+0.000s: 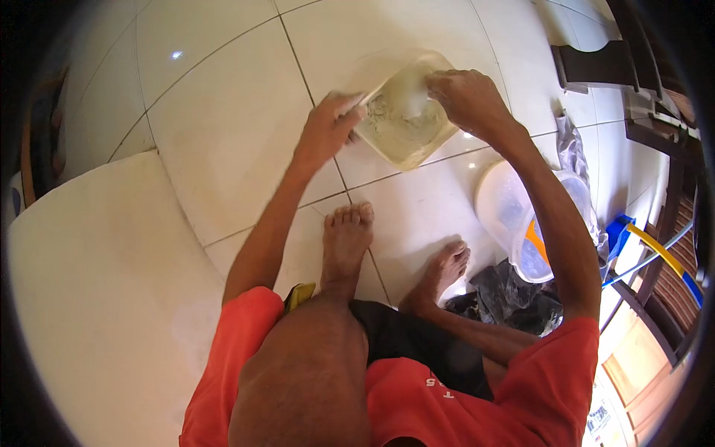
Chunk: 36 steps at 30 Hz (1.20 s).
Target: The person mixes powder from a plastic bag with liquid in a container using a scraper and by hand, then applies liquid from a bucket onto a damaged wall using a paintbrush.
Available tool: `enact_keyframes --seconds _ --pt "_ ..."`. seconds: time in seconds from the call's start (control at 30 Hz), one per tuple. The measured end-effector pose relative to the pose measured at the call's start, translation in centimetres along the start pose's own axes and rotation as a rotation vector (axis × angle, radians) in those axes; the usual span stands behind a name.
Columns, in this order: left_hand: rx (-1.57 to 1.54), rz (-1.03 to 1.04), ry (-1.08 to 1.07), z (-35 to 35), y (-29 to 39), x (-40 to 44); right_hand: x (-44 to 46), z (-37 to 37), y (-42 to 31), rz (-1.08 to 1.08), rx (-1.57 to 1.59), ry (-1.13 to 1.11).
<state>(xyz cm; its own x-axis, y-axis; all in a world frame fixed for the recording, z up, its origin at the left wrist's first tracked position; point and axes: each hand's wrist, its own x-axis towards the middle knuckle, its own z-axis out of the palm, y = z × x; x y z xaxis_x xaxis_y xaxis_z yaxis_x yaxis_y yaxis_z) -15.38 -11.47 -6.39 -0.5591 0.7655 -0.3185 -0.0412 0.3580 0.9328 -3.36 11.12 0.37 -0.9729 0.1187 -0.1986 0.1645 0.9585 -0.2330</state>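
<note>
A squarish, pale yellowish plastic tub (407, 164) is tilted over the tiled floor in front of my feet. Inside it lies a greyish-white powdery or pasty mix (424, 134). My left hand (328, 127) has its fingers closed on the tub's left rim. My right hand (469, 97) reaches over the right rim with bent fingers. Just beside those fingers, a whitish shape (408, 91) inside the tub is smeared by motion, so its kind does not show. My right fingertips are partly hidden.
Clear plastic containers (503, 205) stand by my right forearm, with an orange item (536, 242) among them. A black plastic bag (514, 298) lies near my right foot. Dark wooden furniture (596, 67) and a blue-and-yellow tool (655, 249) are at right. A pale raised surface (104, 298) fills the left.
</note>
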Motion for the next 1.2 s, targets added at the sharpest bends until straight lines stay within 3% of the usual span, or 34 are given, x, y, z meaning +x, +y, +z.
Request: enact_keyframes --seconds 0.13,0.2,0.33,0.4,0.43,0.5,0.7,1.0,1.07,1.2 --pt "0.176 0.099 -0.14 -2.2 1.1 5.8 -0.5 0.6 -0.7 -0.239 -0.027 0.055" --pt "0.468 0.157 -0.341 -2.1 2.6 8.2 -0.3 0.7 -0.9 -0.287 -0.029 0.069" --pt "0.513 0.256 -0.306 -1.5 3.6 9.3 0.2 1.0 -1.6 -0.364 0.045 0.14" --pt "0.547 0.354 -0.002 -0.8 2.7 8.0 0.5 2.0 -2.3 -0.391 0.006 0.128" --pt "0.55 0.359 -0.008 -0.5 2.5 7.2 0.5 2.8 -2.5 -0.416 -0.034 0.114" --pt "0.448 0.19 0.03 -0.3 1.8 5.5 0.3 4.2 -2.7 -0.394 -0.042 0.045" --pt "0.473 0.362 0.077 0.5 1.5 5.2 -0.8 4.3 -2.0 -0.436 -0.091 0.051" --pt "0.459 0.359 0.059 1.7 1.2 5.3 -2.7 2.2 0.2 -0.325 -0.023 -0.047" --pt "0.481 0.4 0.056 1.4 0.6 5.9 -2.6 1.7 0.4 -0.267 0.046 0.145" --pt "0.526 0.493 -0.06 0.4 0.7 7.9 0.1 2.1 -1.4 -0.258 -0.013 0.246"
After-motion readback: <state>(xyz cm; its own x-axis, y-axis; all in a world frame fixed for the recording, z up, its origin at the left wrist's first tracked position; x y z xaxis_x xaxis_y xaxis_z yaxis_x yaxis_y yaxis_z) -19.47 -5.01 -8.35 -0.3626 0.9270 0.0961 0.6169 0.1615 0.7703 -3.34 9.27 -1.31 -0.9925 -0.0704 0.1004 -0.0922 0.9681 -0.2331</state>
